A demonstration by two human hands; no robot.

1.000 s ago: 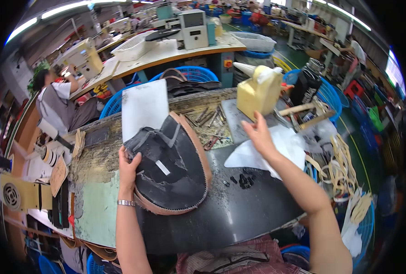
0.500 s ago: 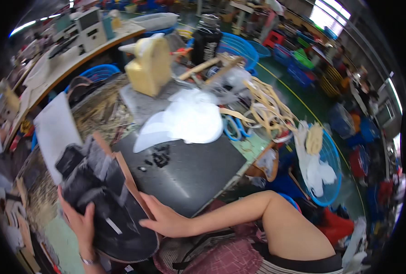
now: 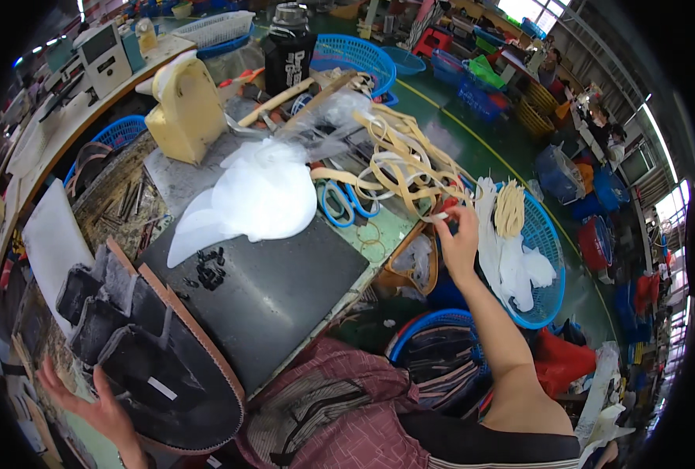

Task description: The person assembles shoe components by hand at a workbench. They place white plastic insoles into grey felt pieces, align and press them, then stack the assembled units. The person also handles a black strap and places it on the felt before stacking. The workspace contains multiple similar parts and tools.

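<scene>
My left hand (image 3: 97, 406) lies spread at the lower left, fingers on the edge of a dark grey bag piece with tan trim (image 3: 156, 352) that rests on the dark work mat (image 3: 273, 285). My right hand (image 3: 458, 238) reaches out to the right past the table edge and pinches a strand from a tangle of cream straps (image 3: 406, 164). A blue basket (image 3: 539, 266) holding white and tan pieces sits just beyond that hand.
A white plastic bag (image 3: 257, 195) lies on the mat, blue-handled scissors (image 3: 343, 207) beside it. A yellow jug (image 3: 183, 109) and a black container (image 3: 289, 51) stand at the back. Blue baskets (image 3: 355, 59) ring the table. A white sheet (image 3: 50, 242) lies left.
My view has swung to the right. My right hand left the bag piece and reached out to the cream straps at the table's right edge. My left hand stays on the bag piece.
</scene>
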